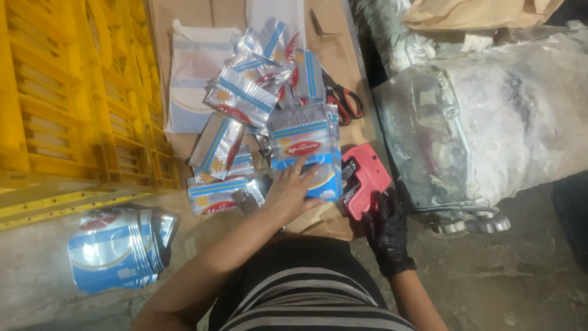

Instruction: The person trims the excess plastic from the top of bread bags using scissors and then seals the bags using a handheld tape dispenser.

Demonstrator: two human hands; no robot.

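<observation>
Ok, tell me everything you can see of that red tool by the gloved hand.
The red tool is a handheld plastic gun, like a labelling gun, with a boxy red body and darker parts at its left end. It lies on brown paper, right beside the stack of silver and blue pouches. The right hand, in a black glove, grips its lower end. The left hand rests on the pouches, not on the tool.
</observation>
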